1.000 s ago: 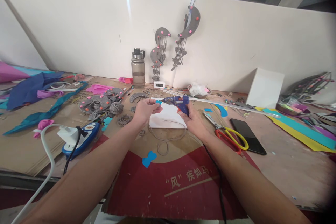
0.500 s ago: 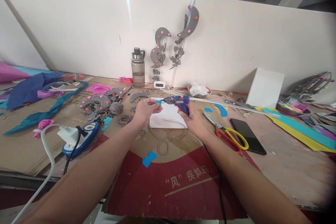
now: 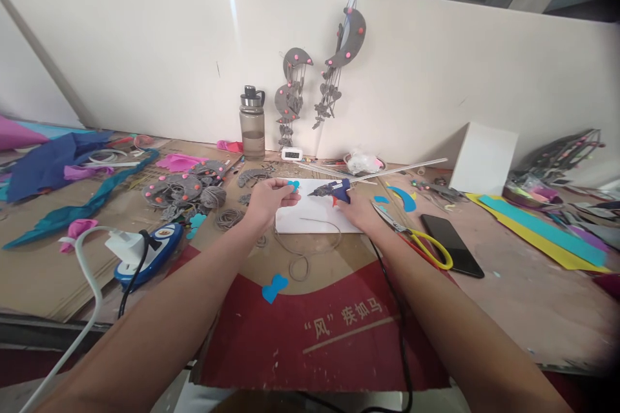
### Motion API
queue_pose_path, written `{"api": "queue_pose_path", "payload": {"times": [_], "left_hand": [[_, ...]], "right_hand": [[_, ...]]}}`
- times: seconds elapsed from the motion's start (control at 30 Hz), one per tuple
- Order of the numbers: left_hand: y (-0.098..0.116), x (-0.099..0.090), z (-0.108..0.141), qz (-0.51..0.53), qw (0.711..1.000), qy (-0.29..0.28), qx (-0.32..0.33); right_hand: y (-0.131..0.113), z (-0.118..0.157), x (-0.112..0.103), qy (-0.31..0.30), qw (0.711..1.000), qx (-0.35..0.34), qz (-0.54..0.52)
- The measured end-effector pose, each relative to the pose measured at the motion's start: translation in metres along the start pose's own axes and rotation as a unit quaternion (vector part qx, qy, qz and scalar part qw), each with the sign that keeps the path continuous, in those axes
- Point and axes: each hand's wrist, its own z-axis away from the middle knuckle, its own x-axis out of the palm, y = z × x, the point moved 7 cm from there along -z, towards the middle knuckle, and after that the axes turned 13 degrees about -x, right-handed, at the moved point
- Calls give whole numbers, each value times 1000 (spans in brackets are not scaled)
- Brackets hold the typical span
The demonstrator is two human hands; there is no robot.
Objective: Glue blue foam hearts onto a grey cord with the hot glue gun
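My left hand (image 3: 266, 203) pinches tight on a small blue cutout (image 3: 294, 184), by the left side of the white sheet (image 3: 300, 223). My right hand (image 3: 359, 210) curls around the blue glue gun (image 3: 341, 190), which points left, not touching the cutout. Scissors (image 3: 402, 228) lie to the right.

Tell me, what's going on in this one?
Someone's left hand pinches a small blue cutout, while the right hand grips a glue gun. The gun's nozzle points toward the cutout but is apart from it. A white sheet lies below; scissors and a phone lie off to the right.
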Motion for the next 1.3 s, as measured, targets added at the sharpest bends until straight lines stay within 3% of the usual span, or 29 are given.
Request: {"api": "queue_pose_path", "payload": {"times": [0.1, 0.17, 0.27, 0.37, 0.43, 0.5, 0.6, 0.73, 0.83, 0.93, 1.3], "left_hand": [[0, 2, 1, -14, 1000, -6, -4], [0, 1, 1, -28, 1000, 3, 4], [3, -2, -1, -45, 998, 22, 29], [3, -2, -3, -41, 998, 18, 42], [1, 0, -4, -33, 999, 3, 40], [0, 2, -4, -23, 999, -13, 35], [-1, 4, -2, -11, 999, -22, 25], [-1, 6, -1, -6, 1000, -21, 12], [-4, 8, -1, -6, 1000, -25, 8], [-9, 11, -1, -10, 999, -33, 1], [-24, 28, 12, -35, 996, -68, -50]], "right_hand": [[-6, 3, -6, -10, 995, 29, 95], [-21, 9, -19, 29, 989, 20, 143], [-55, 17, -30, 57, 991, -72, 100], [-91, 22, -16, -29, 983, -179, -9], [-102, 24, -1, -77, 980, -180, -19], [-105, 24, 12, -103, 982, -159, -2], [-104, 20, 16, -75, 989, -125, -20], [-100, 17, -6, 0, 992, -79, -97], [-96, 16, -26, 70, 979, -58, -183], [-96, 19, -34, 98, 965, -70, -234], [-99, 27, -42, 111, 963, -136, -205]]}}
